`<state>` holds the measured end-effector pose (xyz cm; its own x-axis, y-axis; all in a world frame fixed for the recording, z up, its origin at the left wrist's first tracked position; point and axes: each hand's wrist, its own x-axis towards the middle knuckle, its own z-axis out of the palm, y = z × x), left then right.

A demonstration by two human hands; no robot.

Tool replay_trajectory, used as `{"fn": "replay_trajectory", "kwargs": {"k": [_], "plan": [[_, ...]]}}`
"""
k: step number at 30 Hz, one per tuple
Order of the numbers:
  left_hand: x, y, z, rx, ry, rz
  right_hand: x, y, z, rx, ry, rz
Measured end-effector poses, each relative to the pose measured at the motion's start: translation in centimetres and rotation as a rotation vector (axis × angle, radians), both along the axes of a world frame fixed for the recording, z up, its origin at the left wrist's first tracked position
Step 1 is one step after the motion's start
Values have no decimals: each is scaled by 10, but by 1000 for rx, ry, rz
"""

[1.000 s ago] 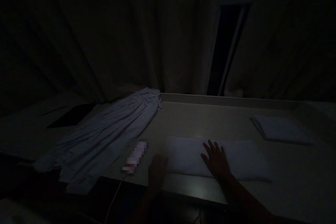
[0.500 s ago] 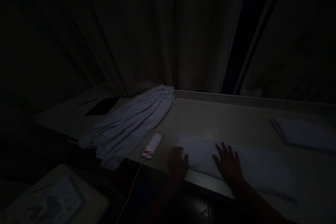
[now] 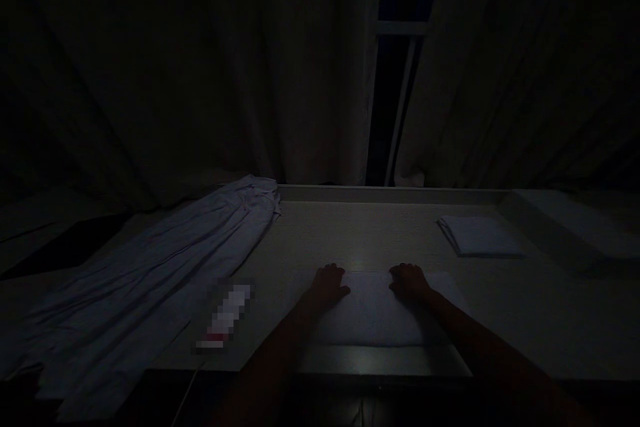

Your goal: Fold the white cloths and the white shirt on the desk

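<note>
Head view: left hand (image 3: 327,287) and right hand (image 3: 410,283) lie on the far part of a flat, white rectangular towel (image 3: 375,320), apparently terry, fingers bent; whether they grip is unclear in the dimness. Smooth counter (image 3: 325,233) surface separates the towel from the creased cloth (image 3: 165,267) and folded cloth (image 3: 480,237).

My left hand (image 3: 327,287) and right hand (image 3: 410,282) rest on a pale folded cloth (image 3: 373,320) on the table (image 3: 325,230), fingers at its far edge. Smaller folded cloth (image 3: 480,236) beyond my right hand; long rumpled fabric (image 3: 165,273) and a blurred-out item (image 3: 227,317) left, curtains (image 3: 310,80) behind.
</note>
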<state>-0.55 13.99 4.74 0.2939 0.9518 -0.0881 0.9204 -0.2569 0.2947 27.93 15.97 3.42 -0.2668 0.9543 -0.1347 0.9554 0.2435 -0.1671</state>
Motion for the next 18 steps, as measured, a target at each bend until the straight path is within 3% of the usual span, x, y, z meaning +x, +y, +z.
{"fn": "replay_trajectory", "kwargs": {"k": [10,18], "plan": [[-7,15,-1,-47,-39,43,-10,2,8,29,66,49],[-7,18,3,-32,-45,-10,-18,11,3,-41,94,74]]}}
